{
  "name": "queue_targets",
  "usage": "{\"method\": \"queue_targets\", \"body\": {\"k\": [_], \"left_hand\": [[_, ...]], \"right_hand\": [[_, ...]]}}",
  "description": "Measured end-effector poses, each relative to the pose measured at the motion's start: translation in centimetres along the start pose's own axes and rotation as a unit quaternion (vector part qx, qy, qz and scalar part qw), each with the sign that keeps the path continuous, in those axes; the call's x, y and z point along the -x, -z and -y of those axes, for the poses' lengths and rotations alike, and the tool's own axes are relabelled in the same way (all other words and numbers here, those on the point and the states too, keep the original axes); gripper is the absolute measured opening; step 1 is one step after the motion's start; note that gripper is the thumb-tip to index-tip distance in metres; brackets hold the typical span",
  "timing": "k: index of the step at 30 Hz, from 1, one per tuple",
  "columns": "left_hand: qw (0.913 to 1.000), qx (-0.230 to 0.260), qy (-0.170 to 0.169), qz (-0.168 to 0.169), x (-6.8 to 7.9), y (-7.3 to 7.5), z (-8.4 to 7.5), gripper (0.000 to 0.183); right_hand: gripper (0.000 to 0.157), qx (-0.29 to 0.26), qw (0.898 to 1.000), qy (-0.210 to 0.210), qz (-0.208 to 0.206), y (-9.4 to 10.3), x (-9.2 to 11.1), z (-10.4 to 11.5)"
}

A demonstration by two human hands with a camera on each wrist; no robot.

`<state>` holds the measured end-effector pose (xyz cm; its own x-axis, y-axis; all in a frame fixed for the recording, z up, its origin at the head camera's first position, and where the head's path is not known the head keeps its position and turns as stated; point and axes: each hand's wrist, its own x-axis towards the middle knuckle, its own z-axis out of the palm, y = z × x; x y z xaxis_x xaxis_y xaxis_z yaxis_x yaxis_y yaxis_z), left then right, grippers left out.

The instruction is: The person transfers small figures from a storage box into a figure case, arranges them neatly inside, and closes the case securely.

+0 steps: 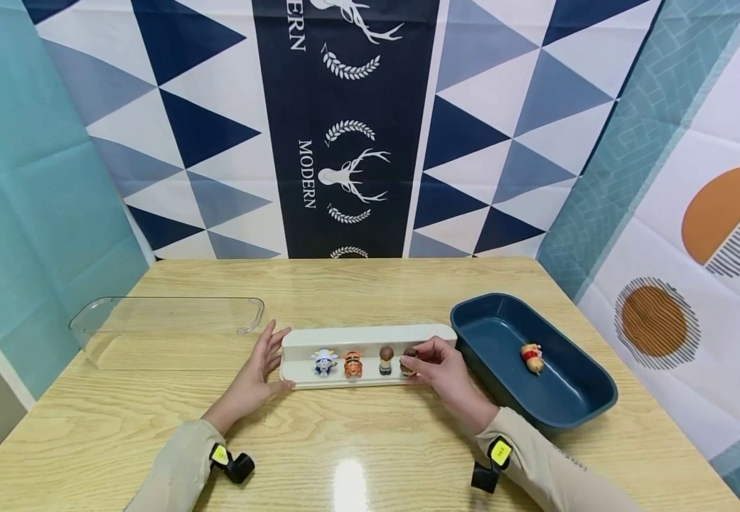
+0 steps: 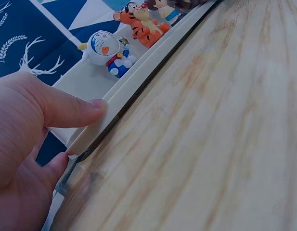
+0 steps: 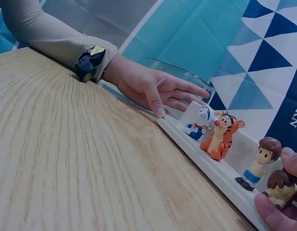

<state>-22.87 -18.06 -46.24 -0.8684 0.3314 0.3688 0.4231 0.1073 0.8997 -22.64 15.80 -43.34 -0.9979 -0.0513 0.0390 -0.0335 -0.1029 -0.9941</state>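
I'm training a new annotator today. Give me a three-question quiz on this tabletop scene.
1. How many figurines stand in the white tray?
2. True or false: the blue bin holds one figurine.
3. Which hand pinches the brown figurine: A left hand, B right hand?

Key: 1. four; 2. true; 3. B. The left hand steadies the tray's end.

Left hand (image 1: 259, 370) flat, fingers straight; right hand (image 1: 438, 368) pinching.

Head view high, forward-down; wrist views close, sharing the white tray (image 1: 370, 334).
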Motion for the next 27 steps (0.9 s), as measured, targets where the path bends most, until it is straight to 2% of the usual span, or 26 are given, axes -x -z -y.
{"method": "queue_targets", "body": {"k": [7, 15, 27], "left_hand": [[1.0000, -0.006, 0.000, -0.003, 0.07, -0.05, 0.01, 0.114], [0.9998, -0.016, -0.009, -0.002, 0.10, -0.09, 0.15, 0.114], [1.0000, -0.008, -0.003, -0.001, 0.06, -0.07, -0.23, 0.114]], "right_hand": [[0.023, -0.036, 0.999, 0.003, -0.016, -0.22, 0.06, -0.40], [0.022, -0.033, 0.999, -0.007, -0.020, -0.29, -0.04, -0.41], [0.024, -0.042, 0.999, -0.017, -0.014, -0.48, 0.17, -0.03]]}}
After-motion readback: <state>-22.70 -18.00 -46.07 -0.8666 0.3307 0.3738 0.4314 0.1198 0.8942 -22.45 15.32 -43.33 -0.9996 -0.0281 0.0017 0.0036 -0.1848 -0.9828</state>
